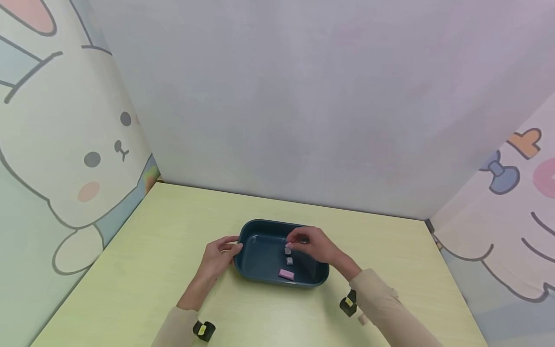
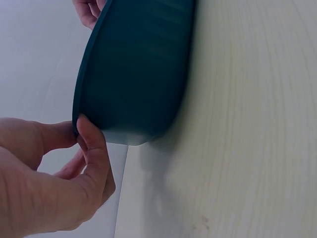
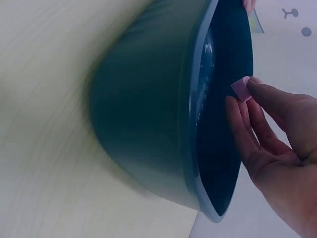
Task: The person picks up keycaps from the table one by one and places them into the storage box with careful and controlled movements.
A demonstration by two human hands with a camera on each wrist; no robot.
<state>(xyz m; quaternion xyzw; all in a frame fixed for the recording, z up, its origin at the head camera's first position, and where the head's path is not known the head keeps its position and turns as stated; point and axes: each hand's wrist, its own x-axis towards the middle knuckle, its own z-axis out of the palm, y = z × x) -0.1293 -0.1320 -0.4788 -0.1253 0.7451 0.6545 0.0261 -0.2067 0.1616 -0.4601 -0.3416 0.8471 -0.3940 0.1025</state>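
A dark teal plastic basin (image 1: 262,260) stands on the table. My left hand (image 1: 218,258) pinches its left rim between thumb and fingers, seen close up in the left wrist view, where the hand (image 2: 64,173) is at the basin's corner. Over the basin's right part, my right hand (image 1: 314,245) holds a small pink keycap (image 3: 242,89) between thumb and fingertips, above the inside of the basin. On the basin floor lie two small pale lilac keycaps (image 1: 289,260), one partly below the right fingertips, and a longer pink keycap (image 1: 286,274) near the front wall.
The pale yellow-green table (image 1: 182,217) meets a plain light wall (image 1: 303,106) at the back. Cartoon-printed walls flank it left and right. A small pinkish piece (image 1: 362,319) lies on the table beside the right sleeve. Dark cameras (image 1: 348,303) are worn at both wrists.
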